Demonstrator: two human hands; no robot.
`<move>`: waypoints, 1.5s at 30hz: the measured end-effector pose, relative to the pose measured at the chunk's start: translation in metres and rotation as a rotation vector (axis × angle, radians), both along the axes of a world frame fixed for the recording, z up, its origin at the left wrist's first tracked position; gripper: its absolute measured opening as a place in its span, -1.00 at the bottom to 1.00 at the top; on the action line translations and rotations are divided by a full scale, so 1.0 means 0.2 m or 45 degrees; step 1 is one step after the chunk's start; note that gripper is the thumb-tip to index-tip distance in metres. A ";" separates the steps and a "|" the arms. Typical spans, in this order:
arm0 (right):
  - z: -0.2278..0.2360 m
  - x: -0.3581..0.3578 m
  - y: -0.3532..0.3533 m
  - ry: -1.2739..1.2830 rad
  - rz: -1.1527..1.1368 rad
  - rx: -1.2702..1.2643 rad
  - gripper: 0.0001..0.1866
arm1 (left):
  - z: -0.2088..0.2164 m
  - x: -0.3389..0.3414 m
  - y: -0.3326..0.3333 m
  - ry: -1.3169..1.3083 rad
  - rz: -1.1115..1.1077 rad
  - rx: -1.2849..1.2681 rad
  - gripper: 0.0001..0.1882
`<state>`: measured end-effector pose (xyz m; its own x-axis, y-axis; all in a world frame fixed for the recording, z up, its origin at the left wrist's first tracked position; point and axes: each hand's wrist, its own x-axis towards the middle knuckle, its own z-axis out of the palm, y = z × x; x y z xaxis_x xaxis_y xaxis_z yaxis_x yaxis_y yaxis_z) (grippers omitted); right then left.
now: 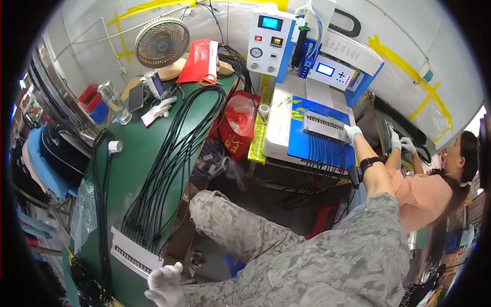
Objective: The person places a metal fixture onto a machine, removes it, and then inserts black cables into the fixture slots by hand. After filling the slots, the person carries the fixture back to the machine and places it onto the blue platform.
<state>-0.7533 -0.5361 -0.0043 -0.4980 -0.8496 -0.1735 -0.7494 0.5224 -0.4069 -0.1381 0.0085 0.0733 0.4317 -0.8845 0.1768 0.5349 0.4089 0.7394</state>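
Note:
My left hand (166,286), in a white glove, is at the lower left with fingers apart, at the end of a slotted metal fixture (134,254). Black cables (166,148) run from that fixture up the green table in a long bundle. My right hand (352,133), also gloved, reaches forward and grips the right end of a second metal fixture (325,127). This one lies on the blue plate (302,146) of a benchtop machine (327,56), its row of black cables hanging over the front edge. The fingertips of my right hand are partly hidden.
On the green table (128,179) are a fan (162,43), a glass bottle (115,105), orange-handled scissors (208,80) and a white roll (115,147). A red bag (238,123) stands between table and machine. To the right, a gloved co-worker (427,189) sits close by.

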 end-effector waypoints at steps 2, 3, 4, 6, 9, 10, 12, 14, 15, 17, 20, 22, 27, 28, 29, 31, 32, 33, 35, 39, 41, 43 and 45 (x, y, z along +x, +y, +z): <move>-0.09 -0.06 -0.08 0.118 -0.041 -0.045 -0.26 | -0.05 -0.03 -0.07 0.058 -0.045 0.006 -0.34; -0.13 -0.07 -0.11 0.183 -0.070 -0.050 -0.23 | -0.08 -0.05 -0.11 0.207 -0.164 -0.115 -0.37; -0.15 -0.07 -0.12 0.113 -0.103 -0.087 -0.15 | -0.11 -0.07 -0.14 0.196 -0.108 -0.071 -0.39; -0.16 -0.04 -0.13 -0.023 -0.121 -0.189 -0.12 | -0.18 -0.11 -0.17 0.173 -0.001 0.016 -0.43; -0.08 0.05 -0.03 -0.154 -0.065 -0.512 -0.15 | -0.25 -0.13 -0.18 0.158 -0.010 0.176 -0.41; -0.03 0.10 0.01 -0.240 -0.063 -0.522 -0.21 | -0.26 -0.13 -0.18 0.155 -0.015 0.221 -0.40; 0.11 0.25 0.12 -0.652 0.102 -0.783 -0.40 | -0.26 -0.12 -0.18 0.001 -0.036 0.271 -0.40; 0.29 0.44 0.25 -0.562 0.433 -0.916 -0.54 | -0.23 -0.13 -0.22 -0.077 -0.032 0.317 -0.39; 0.38 0.55 0.32 -0.451 0.603 -1.013 -0.57 | -0.19 -0.14 -0.24 -0.125 -0.050 0.383 -0.32; 0.53 0.82 0.49 -0.516 0.891 -0.938 -0.65 | -0.14 -0.19 -0.29 -0.224 0.000 0.541 -0.34; 0.67 1.31 0.78 -0.814 1.274 -0.652 -0.66 | -0.08 -0.25 -0.35 -0.409 -0.016 0.610 -0.22; 0.74 1.66 0.93 -0.954 1.572 -0.460 -0.67 | -0.07 -0.28 -0.35 -0.311 -0.090 0.374 -0.27; 0.75 2.55 1.17 -1.126 1.980 0.285 -0.53 | -0.06 -0.24 -0.15 -0.010 0.291 0.566 -0.44; 0.74 2.72 1.18 -0.907 2.096 0.278 -0.47 | -0.06 -0.20 -0.10 -0.055 0.395 0.532 -0.46; 0.71 2.88 1.20 -0.793 2.228 0.237 -0.38 | -0.07 -0.19 -0.09 -0.096 0.457 0.492 -0.48; 0.64 3.17 1.30 -0.668 2.592 -0.069 -0.35 | -0.09 -0.11 -0.01 0.165 0.481 0.469 -0.50; 0.59 3.36 1.39 -0.565 2.709 -0.148 -0.35 | -0.10 -0.07 0.03 0.227 0.460 0.435 -0.51; 0.55 3.53 1.49 -0.476 2.830 -0.202 -0.34 | -0.11 -0.04 0.06 0.251 0.519 0.509 -0.51; 0.44 3.79 1.69 -0.285 2.969 -0.296 -0.32 | -0.15 0.02 0.10 0.272 0.558 0.505 -0.51; 0.27 4.02 1.96 0.177 3.029 -0.315 -0.32 | -0.25 0.09 0.16 0.149 0.558 0.559 -0.47; 0.31 4.07 1.99 0.402 3.027 -0.243 -0.31 | -0.29 0.11 0.17 0.128 0.542 0.466 -0.45; 0.41 4.10 1.96 0.499 2.993 -0.115 -0.25 | -0.32 0.13 0.18 0.119 0.538 0.552 -0.44; 0.54 4.08 1.90 0.306 2.953 0.062 -0.16 | -0.33 0.14 0.19 0.091 0.512 0.495 -0.43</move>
<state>0.0635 -0.1559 0.1045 0.9328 0.1830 -0.3106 0.0976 -0.9576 -0.2712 -0.1108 0.0463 0.0072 0.7473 -0.6420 -0.1714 0.4477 0.2957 0.8439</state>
